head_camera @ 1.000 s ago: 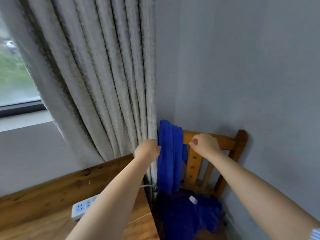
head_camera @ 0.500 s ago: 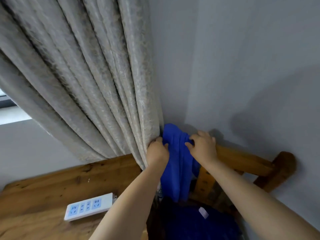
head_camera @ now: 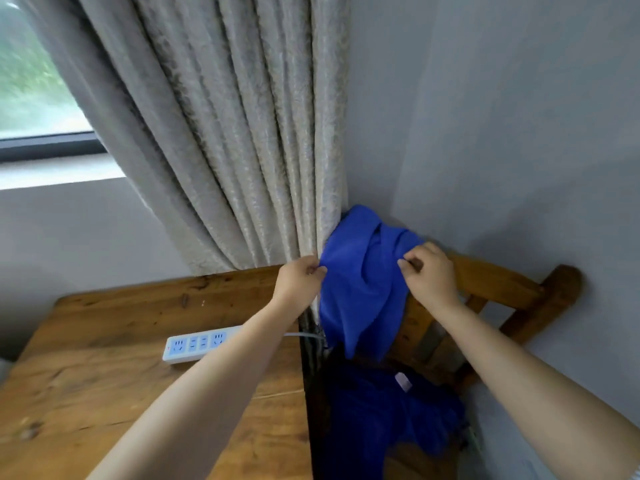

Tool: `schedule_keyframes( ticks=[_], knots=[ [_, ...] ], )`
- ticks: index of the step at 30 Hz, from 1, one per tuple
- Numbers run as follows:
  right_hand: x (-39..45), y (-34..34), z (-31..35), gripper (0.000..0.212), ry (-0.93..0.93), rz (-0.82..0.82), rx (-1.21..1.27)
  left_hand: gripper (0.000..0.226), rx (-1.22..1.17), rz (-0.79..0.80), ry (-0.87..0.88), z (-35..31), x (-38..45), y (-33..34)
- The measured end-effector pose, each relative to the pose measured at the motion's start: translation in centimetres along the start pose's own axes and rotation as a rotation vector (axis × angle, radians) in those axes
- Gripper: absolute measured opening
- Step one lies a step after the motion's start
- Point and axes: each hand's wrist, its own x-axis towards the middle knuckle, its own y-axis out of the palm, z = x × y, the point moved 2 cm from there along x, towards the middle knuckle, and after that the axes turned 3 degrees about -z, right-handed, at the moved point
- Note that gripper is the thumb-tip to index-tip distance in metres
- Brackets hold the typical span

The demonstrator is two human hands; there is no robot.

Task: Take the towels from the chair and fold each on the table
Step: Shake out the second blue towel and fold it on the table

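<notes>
A bright blue towel (head_camera: 360,282) hangs over the left end of the wooden chair's backrest (head_camera: 495,282), bunched at the top. My left hand (head_camera: 299,280) pinches its left edge next to the curtain. My right hand (head_camera: 429,271) pinches its right edge just above the backrest. More dark blue towel cloth (head_camera: 388,417) with a small white label lies heaped on the chair seat below. The wooden table (head_camera: 104,375) stands to the left of the chair.
A white power strip (head_camera: 197,344) lies on the table near its right edge, its cable running toward the chair. A grey patterned curtain (head_camera: 242,133) hangs down to the table's back right corner. Grey walls close in behind and to the right of the chair.
Both hands have closed onto the towel's two edges and spread it wider on the backrest. The view has shifted, showing more of the table and window.
</notes>
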Motion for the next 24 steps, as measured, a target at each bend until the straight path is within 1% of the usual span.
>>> schedule_keyframes(
  ticks=[2,6,8,10,13,16,17,20,24],
  knots=[
    [-2.2,-0.9,1.9,0.011,-0.037,-0.007,0.071,0.021,-0.138,-0.031,-0.021,1.2,-2.3,-2.1],
    [-7.5,-2.3,6.8,0.009,-0.077,-0.028,0.218,0.031,-0.384,-0.175,-0.038,3.5,-7.6,-7.1],
    [-10.6,-2.7,9.8,0.011,-0.083,-0.035,0.269,0.033,-0.469,-0.227,-0.024,4.7,-11.1,-10.1],
    [-13.4,-2.8,12.8,0.013,-0.084,-0.006,0.302,0.032,-0.512,-0.265,-0.003,6.1,-14.7,-13.3],
    [-18.1,-2.1,16.9,0.015,-0.06,0.064,0.348,0.03,-0.479,-0.339,0.035,9.1,-20.4,-18.4],
    [-22.1,-0.4,19.8,0.014,-0.001,0.166,0.395,0.025,-0.355,-0.413,0.025,12.8,-24.9,-22.7],
    [-22.8,0.2,20.0,0.012,0.029,0.192,0.414,0.026,-0.34,-0.42,0.011,13.7,-25.7,-23.5],
    [-25.3,2.3,22.3,0.006,0.079,0.239,0.429,0.03,-0.284,-0.506,-0.058,16.9,-29.2,-27.1],
    [-27.2,5.5,25.0,0.009,0.032,0.355,0.314,0.029,-0.149,-0.641,-0.184,21.4,-32.5,-31.5]
  ],
)
